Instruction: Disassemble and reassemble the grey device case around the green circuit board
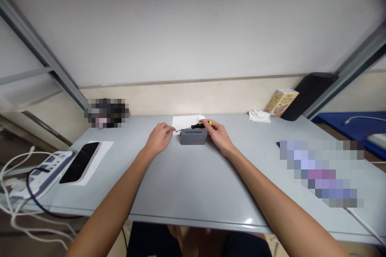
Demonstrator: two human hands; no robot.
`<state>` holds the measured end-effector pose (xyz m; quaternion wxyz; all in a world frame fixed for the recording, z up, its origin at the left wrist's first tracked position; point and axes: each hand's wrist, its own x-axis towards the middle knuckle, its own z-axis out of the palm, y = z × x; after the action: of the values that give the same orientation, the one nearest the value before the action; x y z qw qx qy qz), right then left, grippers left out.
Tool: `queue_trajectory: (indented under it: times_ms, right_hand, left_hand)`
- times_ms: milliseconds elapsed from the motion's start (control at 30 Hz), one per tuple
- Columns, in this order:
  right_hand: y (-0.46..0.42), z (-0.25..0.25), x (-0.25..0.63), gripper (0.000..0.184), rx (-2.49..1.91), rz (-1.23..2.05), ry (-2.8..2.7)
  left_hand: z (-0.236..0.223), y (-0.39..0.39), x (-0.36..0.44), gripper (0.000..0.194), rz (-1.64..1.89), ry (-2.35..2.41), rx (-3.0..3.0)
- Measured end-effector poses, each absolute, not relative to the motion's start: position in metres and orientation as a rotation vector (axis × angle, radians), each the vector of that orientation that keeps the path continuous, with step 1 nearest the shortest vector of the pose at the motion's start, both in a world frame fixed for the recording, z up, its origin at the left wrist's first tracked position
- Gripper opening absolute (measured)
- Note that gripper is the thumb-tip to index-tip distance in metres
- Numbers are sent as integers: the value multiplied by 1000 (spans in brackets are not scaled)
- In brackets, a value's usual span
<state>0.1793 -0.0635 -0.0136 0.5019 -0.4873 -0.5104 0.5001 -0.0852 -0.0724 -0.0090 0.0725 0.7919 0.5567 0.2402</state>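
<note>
A small dark grey box with a row of vent slots (193, 138) stands on the table in front of me. My right hand (217, 135) grips a screwdriver with a black and yellow handle (198, 125), at the box's right end. The screwdriver's thin shaft runs left along the box's back top edge. On the left, my left hand (160, 138) is closed in a pinch close to the shaft's tip, just off the box's left end. Whatever lies between those fingertips is too small to make out. White paper (181, 121) lies behind the box.
A phone (81, 162) rests on paper at the left, beside a white power strip (50, 172) with looping cables. Crumpled tissue (259, 116), a carton (282, 102) and a black upright object (310, 94) stand at back right. Blurred-out items lie on both sides of the grey table (193, 184).
</note>
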Motion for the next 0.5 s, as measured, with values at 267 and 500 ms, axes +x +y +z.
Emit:
queue_trajectory:
  times_ms: [267,500]
  right_hand:
    - [-64,-7,183,60,-1139,1198,-1146]
    - [-62,-10,184,63,-1113,1209,-1139]
  left_hand:
    - [-2,-77,-80,26,772,1639,2402]
    - [3,-77,-77,23,823,1526,2467]
